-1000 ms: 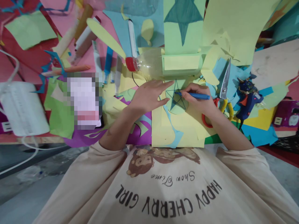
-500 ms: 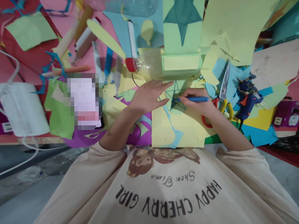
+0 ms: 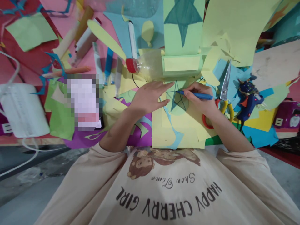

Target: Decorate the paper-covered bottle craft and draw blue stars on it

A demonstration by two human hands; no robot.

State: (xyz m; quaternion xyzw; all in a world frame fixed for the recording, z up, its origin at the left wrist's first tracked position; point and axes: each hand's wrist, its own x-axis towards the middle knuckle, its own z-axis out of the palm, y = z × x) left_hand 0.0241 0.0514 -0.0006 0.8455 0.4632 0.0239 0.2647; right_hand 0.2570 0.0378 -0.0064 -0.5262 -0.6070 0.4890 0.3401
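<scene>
My right hand (image 3: 199, 97) is closed around a blue marker (image 3: 202, 95). The marker's tip rests at the upper middle of a star outline (image 3: 179, 100) drawn on a light green paper piece (image 3: 169, 107). Blue-green colour fills parts of the star's left side and lower left point. Fingers spread, my left hand (image 3: 150, 97) lies flat at the paper's left edge, with thumb and forefinger reaching toward the star. Underneath is a pale yellow sheet (image 3: 187, 132) with a thin blue paper scrap (image 3: 174, 128) on it.
Scissors (image 3: 225, 90) and a blue glue gun (image 3: 248, 104) lie right of my right hand. A clear bottle with a red cap (image 3: 131, 65) lies beyond my hands. Markers (image 3: 109, 64), a phone (image 3: 84, 103) and a white corded box (image 3: 24, 109) are on the left.
My right hand has shifted slightly up and right. The marker tip has moved from the star's lower left part to its upper middle. My left hand has stayed in place.
</scene>
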